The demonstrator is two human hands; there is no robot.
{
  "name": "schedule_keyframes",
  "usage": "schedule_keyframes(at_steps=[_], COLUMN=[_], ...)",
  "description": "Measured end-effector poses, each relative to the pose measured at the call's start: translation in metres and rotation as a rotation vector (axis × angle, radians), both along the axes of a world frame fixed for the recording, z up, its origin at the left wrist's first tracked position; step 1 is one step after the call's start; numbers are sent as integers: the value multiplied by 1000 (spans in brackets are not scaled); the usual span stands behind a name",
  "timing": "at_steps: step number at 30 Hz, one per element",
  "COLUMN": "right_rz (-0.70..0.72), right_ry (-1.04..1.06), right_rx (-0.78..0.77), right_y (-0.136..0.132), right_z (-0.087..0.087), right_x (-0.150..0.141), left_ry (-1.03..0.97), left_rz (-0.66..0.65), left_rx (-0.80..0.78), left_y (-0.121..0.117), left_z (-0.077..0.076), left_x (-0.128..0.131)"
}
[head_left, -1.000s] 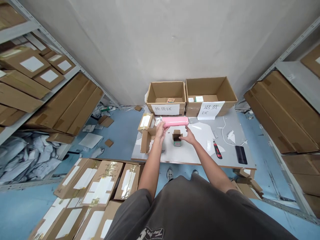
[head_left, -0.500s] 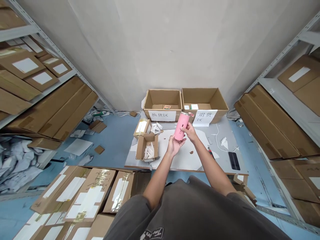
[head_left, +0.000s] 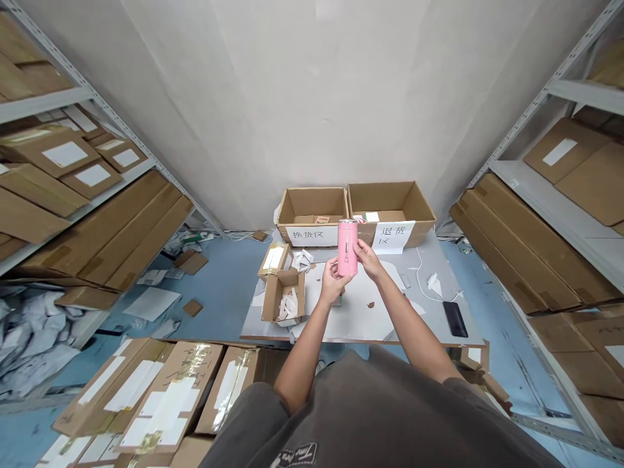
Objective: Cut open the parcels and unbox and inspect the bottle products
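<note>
The left hand (head_left: 333,285) is curled around the bottom of the pink bottle (head_left: 348,250), and the right hand (head_left: 369,260) holds its right side, so both are closed on it. Half a second ago the bottle leaned to the right; now it is straight up in the air, above the table (head_left: 431,330). That puts the dark writing on its front toward the person. The bottle is round and smooth, with a shiny top. Just below the left hand is something green, maybe a small box, but the hand hides most of it. A flat white sheet (head_left: 361,318) lies under them. To the left, an open cardboard box (head_left: 271,300) holds white scraps (head_left: 288,305). Far off stand two big, stiff boxes (head_left: 312,203) with paper signs. A flat black phone (head_left: 455,318) lies right.
</note>
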State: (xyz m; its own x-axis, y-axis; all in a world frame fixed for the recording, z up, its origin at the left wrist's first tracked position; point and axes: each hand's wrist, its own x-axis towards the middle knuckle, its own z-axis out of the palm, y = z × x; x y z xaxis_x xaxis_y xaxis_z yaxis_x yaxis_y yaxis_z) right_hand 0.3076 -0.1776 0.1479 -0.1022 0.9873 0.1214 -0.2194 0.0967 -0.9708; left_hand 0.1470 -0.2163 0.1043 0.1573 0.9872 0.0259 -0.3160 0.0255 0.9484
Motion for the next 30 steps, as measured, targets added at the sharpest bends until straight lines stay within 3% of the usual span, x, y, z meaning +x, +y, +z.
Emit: schedule_keyframes(at_steps=[15, 19, 26, 30], right_rz=[-7, -36, -159, -184], right_ry=[7, 23, 55, 79], right_rx=[-4, -9, -8, -23], right_y=[-7, -9, -9, -8], right_z=[2, 4, 6, 7], right_x=[4, 3, -5, -5], left_ry=[33, 64, 383, 343], left_rz=[-5, 38, 239, 269], left_rx=[8, 57, 177, 205], left_y=[-7, -12, -17, -14], left_z=[3, 11, 26, 23], left_x=[3, 7, 11, 15])
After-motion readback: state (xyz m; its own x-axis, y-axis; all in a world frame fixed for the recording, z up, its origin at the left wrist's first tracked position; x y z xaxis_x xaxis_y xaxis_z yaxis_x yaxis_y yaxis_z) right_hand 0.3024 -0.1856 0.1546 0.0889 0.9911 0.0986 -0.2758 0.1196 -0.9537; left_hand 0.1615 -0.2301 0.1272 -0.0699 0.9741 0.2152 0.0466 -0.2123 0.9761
